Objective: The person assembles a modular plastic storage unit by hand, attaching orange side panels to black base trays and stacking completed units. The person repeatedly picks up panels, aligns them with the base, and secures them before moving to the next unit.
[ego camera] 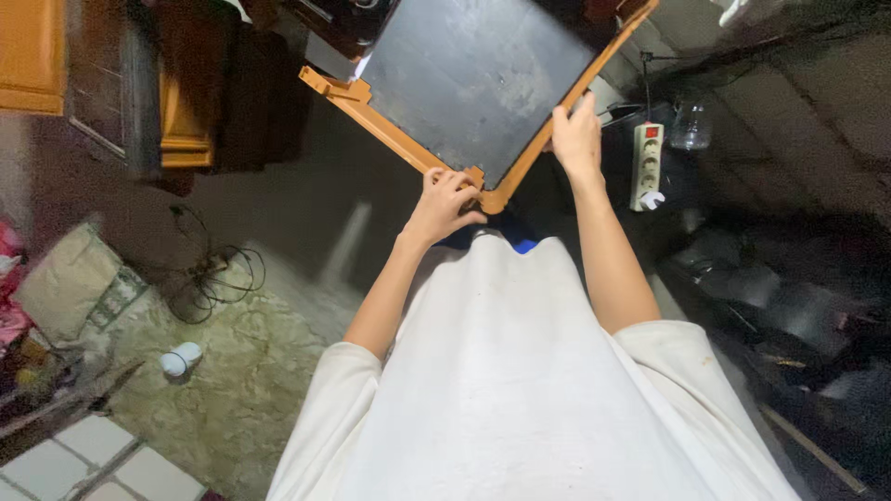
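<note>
Dark, stiff, likely heavy framed panel (473, 79), gripped at orange frame: left hand (444, 202) closed near corner, right hand (577, 139) closed along adjoining edge.

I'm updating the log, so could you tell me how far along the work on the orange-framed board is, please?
Done: the dark board already sits inside its orange frame. In hand: the left hand grips the frame's near corner, and the right hand holds its right edge, keeping the piece up off the floor. Left: it has not been set down anywhere; nothing shows what else remains.
</note>
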